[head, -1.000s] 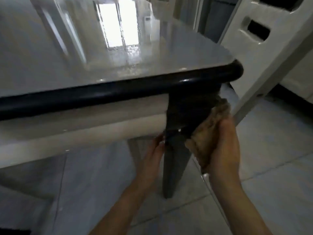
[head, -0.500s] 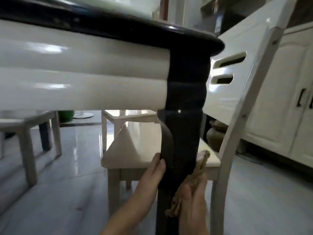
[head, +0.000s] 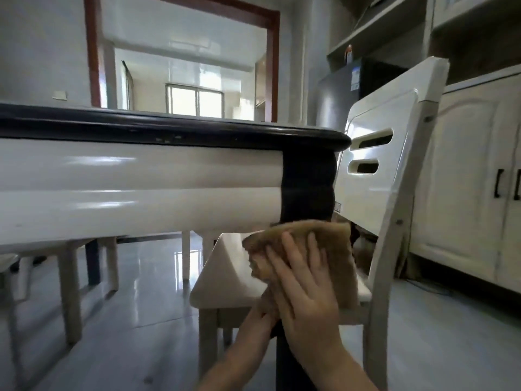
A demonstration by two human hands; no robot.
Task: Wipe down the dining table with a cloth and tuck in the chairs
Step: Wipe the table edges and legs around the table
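Observation:
The dining table (head: 141,176) has a black rim, a white apron and a black corner leg (head: 307,187), seen from low down. A tan cloth (head: 335,244) is spread over the leg just below the apron. My right hand (head: 304,289) lies flat on the cloth, fingers spread, pressing it against the leg. My left hand (head: 262,314) is mostly hidden behind the right one, low against the leg; whether it grips the leg is unclear. A white chair (head: 394,153) stands right behind the corner, its seat (head: 225,280) under the table edge.
Other white chair legs (head: 70,289) stand under the table at left. White cabinets (head: 465,193) line the right wall, with a dark fridge (head: 346,91) behind the chair. Glossy tiled floor (head: 135,334) spreads below. A doorway (head: 183,80) opens at the back.
The view has risen a little. My right hand moved up the leg and now presses the cloth spread flat near its top, instead of bunched lower down.

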